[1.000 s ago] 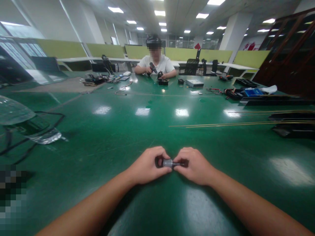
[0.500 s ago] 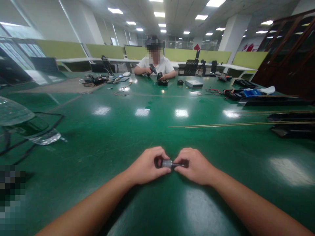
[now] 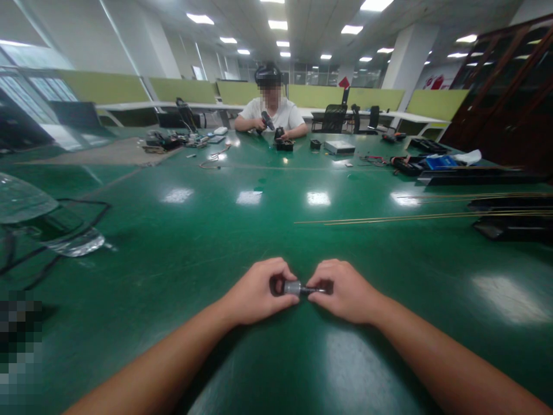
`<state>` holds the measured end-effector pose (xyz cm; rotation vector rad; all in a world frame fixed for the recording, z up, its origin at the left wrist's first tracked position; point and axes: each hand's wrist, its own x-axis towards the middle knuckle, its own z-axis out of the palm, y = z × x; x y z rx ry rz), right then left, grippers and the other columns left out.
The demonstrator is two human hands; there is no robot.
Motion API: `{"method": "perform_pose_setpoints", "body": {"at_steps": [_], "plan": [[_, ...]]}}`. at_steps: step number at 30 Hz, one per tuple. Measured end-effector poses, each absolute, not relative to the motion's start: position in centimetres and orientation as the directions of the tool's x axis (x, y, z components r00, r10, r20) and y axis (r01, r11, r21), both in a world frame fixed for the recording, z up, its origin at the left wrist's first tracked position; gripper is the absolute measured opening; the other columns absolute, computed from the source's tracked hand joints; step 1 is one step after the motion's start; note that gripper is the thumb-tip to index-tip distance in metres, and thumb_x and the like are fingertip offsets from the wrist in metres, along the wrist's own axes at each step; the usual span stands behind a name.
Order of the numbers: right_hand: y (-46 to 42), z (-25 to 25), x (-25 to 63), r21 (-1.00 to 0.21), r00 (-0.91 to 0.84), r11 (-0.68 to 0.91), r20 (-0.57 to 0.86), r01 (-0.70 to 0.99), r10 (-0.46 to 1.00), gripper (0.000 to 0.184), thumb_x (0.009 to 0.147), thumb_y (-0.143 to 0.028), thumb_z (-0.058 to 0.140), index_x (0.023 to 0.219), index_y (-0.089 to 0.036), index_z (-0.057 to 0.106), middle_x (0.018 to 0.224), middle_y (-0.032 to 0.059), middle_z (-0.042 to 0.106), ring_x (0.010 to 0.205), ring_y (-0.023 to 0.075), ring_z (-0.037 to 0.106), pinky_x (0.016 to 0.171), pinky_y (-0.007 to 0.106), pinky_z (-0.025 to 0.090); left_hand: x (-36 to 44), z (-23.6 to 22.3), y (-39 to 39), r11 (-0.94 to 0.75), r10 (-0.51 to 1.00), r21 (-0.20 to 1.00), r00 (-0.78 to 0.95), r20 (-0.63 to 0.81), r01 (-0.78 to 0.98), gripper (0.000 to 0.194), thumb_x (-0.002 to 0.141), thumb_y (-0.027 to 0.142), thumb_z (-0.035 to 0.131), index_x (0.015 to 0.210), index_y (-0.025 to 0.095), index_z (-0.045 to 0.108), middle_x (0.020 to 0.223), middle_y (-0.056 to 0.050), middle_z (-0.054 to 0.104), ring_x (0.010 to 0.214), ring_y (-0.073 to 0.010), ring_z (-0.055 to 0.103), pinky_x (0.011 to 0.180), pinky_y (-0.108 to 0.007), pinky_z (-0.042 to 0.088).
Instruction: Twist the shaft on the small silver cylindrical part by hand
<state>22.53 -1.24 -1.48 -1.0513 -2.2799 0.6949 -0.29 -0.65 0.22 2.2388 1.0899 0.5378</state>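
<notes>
The left hand (image 3: pixel 261 292) pinches a small gray tube (image 3: pixel 292 287) with its thumb and fingers. The right hand (image 3: pixel 343 291) pinches the thin dark rod (image 3: pixel 311 290) that sticks out of it. Both hands are over the green tabletop (image 3: pixel 242 369), and thin sticks (image 3: pixel 371 219) lie beyond them.

your single view looks out from your head, forward and tipped down over the green table (image 3: pixel 194 230). your left hand (image 3: pixel 259 291) and right hand (image 3: pixel 345 291) lie near, low in the middle. beyond the table's far side, it takes in the yellow-green partitions (image 3: pixel 235 92) and, above them, the ceiling (image 3: pixel 242 17).
</notes>
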Motion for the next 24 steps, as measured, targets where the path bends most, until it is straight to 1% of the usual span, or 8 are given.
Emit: {"method": "perform_pose_setpoints", "body": {"at_steps": [6,12,24], "plan": [[-1.3,-1.5,22.7,-0.638,-0.556,0.561,0.240,0.528,0.796,0.004,0.075,-0.018,0.073,0.079,-0.020,0.072,0.073,-0.0005,0.067,0.071,0.0142,0.058,0.073,0.028,0.040,-0.3,0.2,-0.6,-0.505,0.802,0.652,0.588,0.110,0.566,0.019,0.075,0.025,0.076,0.088,0.016,0.065,0.079,0.000,0.059,0.072,-0.0148,0.057,0.066,-0.024,0.042],[-1.1,-1.3,23.1,-0.629,-0.564,0.558,0.221,0.541,0.796,0.005,0.074,-0.019,0.074,0.078,-0.020,0.071,0.074,-0.0006,0.068,0.073,0.0149,0.059,0.077,0.030,0.040,-0.4,0.2,-0.6,-0.507,0.799,0.652,0.591,0.110,0.564,0.020,0.076,0.025,0.075,0.090,0.016,0.065,0.081,0.000,0.060,0.073,-0.0151,0.057,0.067,-0.025,0.042],[-0.8,-0.7,24.0,-0.602,-0.588,0.562,0.180,0.568,0.788,0.005,0.072,-0.018,0.074,0.076,-0.019,0.072,0.070,-0.0011,0.066,0.070,0.0140,0.058,0.076,0.030,0.040,-0.3,0.2,-0.6,-0.505,0.799,0.655,0.592,0.108,0.562,0.018,0.076,0.025,0.075,0.089,0.016,0.065,0.079,0.000,0.059,0.071,-0.0143,0.057,0.066,-0.024,0.042]]}}
